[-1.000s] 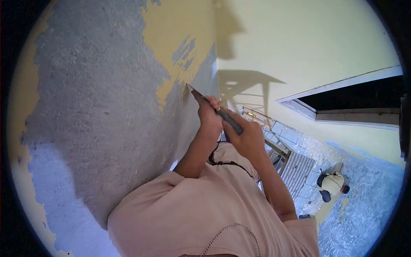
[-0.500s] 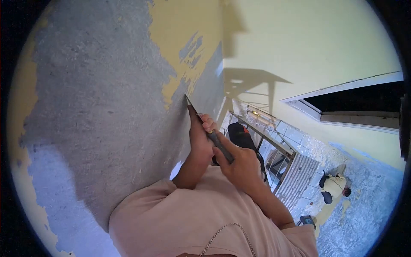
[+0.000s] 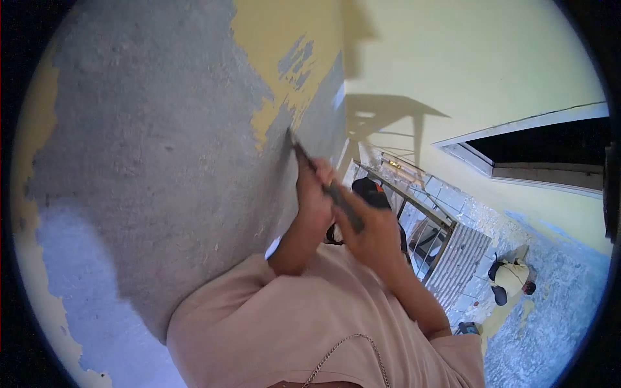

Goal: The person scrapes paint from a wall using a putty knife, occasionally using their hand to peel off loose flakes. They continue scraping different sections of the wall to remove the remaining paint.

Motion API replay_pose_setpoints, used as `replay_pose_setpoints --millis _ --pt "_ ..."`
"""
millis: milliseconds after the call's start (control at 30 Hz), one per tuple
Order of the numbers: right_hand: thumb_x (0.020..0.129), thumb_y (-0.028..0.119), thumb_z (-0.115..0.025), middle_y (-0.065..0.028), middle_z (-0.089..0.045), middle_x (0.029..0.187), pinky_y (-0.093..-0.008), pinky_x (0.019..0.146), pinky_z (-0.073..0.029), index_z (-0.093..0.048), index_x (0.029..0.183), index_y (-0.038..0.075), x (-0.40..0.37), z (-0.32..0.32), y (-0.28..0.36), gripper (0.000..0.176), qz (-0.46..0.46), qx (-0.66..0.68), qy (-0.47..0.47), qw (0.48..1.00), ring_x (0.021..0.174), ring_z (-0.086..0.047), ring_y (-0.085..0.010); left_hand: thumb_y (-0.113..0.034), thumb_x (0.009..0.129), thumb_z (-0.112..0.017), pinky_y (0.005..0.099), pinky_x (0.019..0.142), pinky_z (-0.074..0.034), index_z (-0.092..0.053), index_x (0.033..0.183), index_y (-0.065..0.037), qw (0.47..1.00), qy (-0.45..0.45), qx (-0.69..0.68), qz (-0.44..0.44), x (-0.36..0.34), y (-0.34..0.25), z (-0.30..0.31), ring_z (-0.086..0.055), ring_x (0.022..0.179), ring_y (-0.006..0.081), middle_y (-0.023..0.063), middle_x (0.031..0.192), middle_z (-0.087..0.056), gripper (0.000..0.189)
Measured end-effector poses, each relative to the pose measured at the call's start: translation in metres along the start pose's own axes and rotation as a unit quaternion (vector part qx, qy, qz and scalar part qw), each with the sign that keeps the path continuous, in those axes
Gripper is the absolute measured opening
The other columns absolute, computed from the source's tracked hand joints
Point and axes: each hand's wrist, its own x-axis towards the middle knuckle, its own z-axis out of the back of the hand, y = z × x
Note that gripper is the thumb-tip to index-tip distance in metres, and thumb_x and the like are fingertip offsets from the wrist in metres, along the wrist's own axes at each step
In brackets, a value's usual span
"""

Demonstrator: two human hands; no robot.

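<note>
Grey wall (image 3: 155, 161) fills my whole L side, bare & rough, w/ a pale strip of paint down its far L edge. Pale yellow wall (image 3: 466, 58) takes up the R, meeting the grey one at a corner. My pink shirt (image 3: 304, 310) is nearest, bottom ctr. Dark window (image 3: 550, 145) w/ pale frame sits R in the yellow wall. Yellow paint (image 3: 284, 48) covers the far upper part of the grey wall, ragged at the edge, w/ a few grey streaks thru it.

Metal frame (image 3: 414, 202) stands R of my hands, by a ribbed board (image 3: 460, 258). Another person (image 3: 511, 278) is well apart, far R, bent low nr a patchy bluish area.

My R hand (image 3: 374, 236) is closed round the scraper (image 3: 349, 208) at its handle end. My L hand (image 3: 315, 194) grips the same tool further up, nr the blade. Scraper's btwn me & the grey wall, slanting up-L, tip just below the yellow paint; bit blurred, can't tell if it's touching. Smallest: thin neck chain (image 3: 359, 336) on my shirt.
</note>
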Motion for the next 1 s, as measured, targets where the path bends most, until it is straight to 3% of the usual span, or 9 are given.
replay_pose_setpoints --millis 133,167,367,500,633,700,733,900,1000 --pt "0.079 0.026 -0.058 -0.0144 -0.053 0.049 -0.0391 0.044 -0.043 -0.054 0.117 0.015 0.004 -0.005 -0.003 0.040 0.026 -0.009 -0.008 1.000 0.043 -0.054 -0.0310 -0.050 0.086 -0.046 0.0209 0.036 -0.027 -0.041 0.063 -0.016 0.998 0.057 -0.032 -0.002 0.012 -0.004 0.014 -0.032 0.036 0.0054 -0.0039 0.048 -0.035 0.041" --pt "0.079 0.025 -0.058 -0.0144 -0.052 0.049 -0.0393 0.044 -0.042 -0.053 0.118 0.015 0.012 -0.008 -0.004 0.041 0.014 -0.017 -0.029 0.999 0.044 -0.054 -0.0310 -0.050 0.086 -0.046 0.0204 0.035 -0.026 -0.042 0.063 -0.016 1.000 -0.022 -0.017 0.005 0.014 -0.006 -0.008 -0.032 0.035 0.0054 -0.0037 0.048 -0.035 0.041" --pt "0.078 0.026 -0.059 -0.0171 -0.053 0.052 -0.0392 0.045 -0.042 -0.056 0.114 0.013 -0.003 0.002 -0.012 0.039 0.001 0.053 0.054 0.997 0.044 -0.053 -0.0315 -0.052 0.085 -0.046 0.0212 0.038 -0.028 -0.042 0.066 -0.015 0.999 0.009 -0.042 -0.016 -0.005 0.001 0.018 -0.032 0.039 0.0060 -0.0038 0.051 -0.036 0.041" --pt "0.078 0.026 -0.060 -0.0187 -0.053 0.052 -0.0384 0.047 -0.044 -0.056 0.114 0.011 0.005 -0.007 -0.032 0.039 0.006 0.076 0.020 0.997 0.045 -0.054 -0.0322 -0.053 0.085 -0.044 0.0204 0.038 -0.029 -0.046 0.075 -0.015 0.996 -0.073 -0.030 -0.049 -0.001 0.013 0.004 -0.032 0.039 0.0061 -0.0042 0.052 -0.036 0.039" --pt "0.078 0.025 -0.060 -0.0185 -0.053 0.053 -0.0385 0.046 -0.044 -0.059 0.109 0.010 -0.004 -0.010 -0.016 0.035 -0.012 0.077 0.032 0.996 0.048 -0.056 -0.0319 -0.048 0.085 -0.049 0.0195 0.038 -0.031 -0.043 0.062 -0.015 0.999 -0.027 -0.014 -0.044 -0.002 0.002 0.019 -0.037 0.042 0.0057 -0.0047 0.054 -0.040 0.041" --pt "0.077 0.017 -0.061 -0.0214 -0.060 0.073 -0.0347 0.063 -0.047 -0.058 0.108 0.004 -0.003 -0.012 -0.023 0.034 -0.037 0.056 0.054 0.996 0.065 -0.060 -0.0342 -0.057 0.083 -0.044 0.0215 0.039 -0.028 -0.040 0.072 -0.013 0.996 -0.085 -0.009 -0.011 0.001 0.005 0.014 -0.031 0.038 0.0082 -0.0028 0.051 -0.031 0.046" --pt "0.077 0.017 -0.061 -0.0219 -0.060 0.076 -0.0354 0.067 -0.047 -0.058 0.108 0.004 0.003 -0.006 -0.023 0.034 -0.093 0.085 0.064 0.990 0.069 -0.059 -0.0350 -0.057 0.083 -0.044 0.0213 0.040 -0.028 -0.040 0.069 -0.012 0.995 -0.077 0.011 -0.062 0.001 0.015 0.004 -0.032 0.040 0.0080 -0.0028 0.050 -0.031 0.047" --pt "0.078 0.018 -0.061 -0.0203 -0.061 0.077 -0.0340 0.064 -0.047 -0.058 0.108 0.006 0.000 -0.016 -0.018 0.032 -0.072 0.088 0.049 0.992 0.068 -0.060 -0.0341 -0.059 0.083 -0.041 0.0235 0.042 -0.028 -0.037 0.064 -0.012 0.999 -0.045 0.016 -0.025 0.004 0.004 0.016 -0.034 0.044 0.0093 -0.0018 0.050 -0.032 0.051" --pt "0.078 0.018 -0.060 -0.0217 -0.060 0.074 -0.0349 0.060 -0.046 -0.058 0.109 0.007 0.010 -0.011 -0.032 0.033 -0.078 0.065 0.036 0.994 0.064 -0.060 -0.0340 -0.058 0.081 -0.047 0.0207 0.040 -0.028 -0.039 0.064 -0.012 0.994 -0.099 0.006 -0.051 0.007 0.021 -0.003 -0.033 0.040 0.0067 -0.0032 0.050 -0.033 0.050"
